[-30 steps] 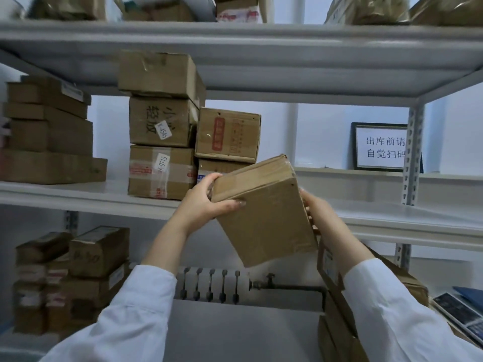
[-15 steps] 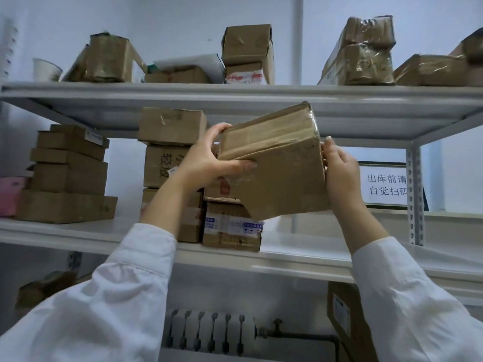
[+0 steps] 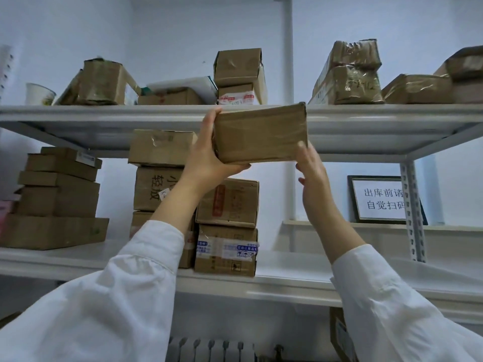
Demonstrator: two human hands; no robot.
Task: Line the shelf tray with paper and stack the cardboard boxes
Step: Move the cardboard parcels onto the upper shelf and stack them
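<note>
A taped brown cardboard box [image 3: 260,134] is held up level with the front edge of the top shelf [image 3: 156,113]. My left hand [image 3: 209,155] grips its left end, thumb on top and fingers curled under its bottom. My right hand [image 3: 311,168] touches the box's lower right corner with its fingertips, fingers fairly straight. On the top shelf, right behind the box, stands a small stack of boxes [image 3: 239,77]. More cardboard boxes [image 3: 227,223] are stacked on the middle shelf [image 3: 287,273] below my left arm.
Crumpled taped boxes [image 3: 347,74] fill the top shelf's right part, a paper cup [image 3: 39,94] and a torn box [image 3: 102,82] its left. A pile of flat boxes [image 3: 57,199] sits at the middle shelf's left. A framed sign [image 3: 379,199] leans behind the metal upright [image 3: 414,212].
Both hands have raised the box from middle-shelf height to the edge of the top shelf and turned it level. The view has tilted upward with it.
</note>
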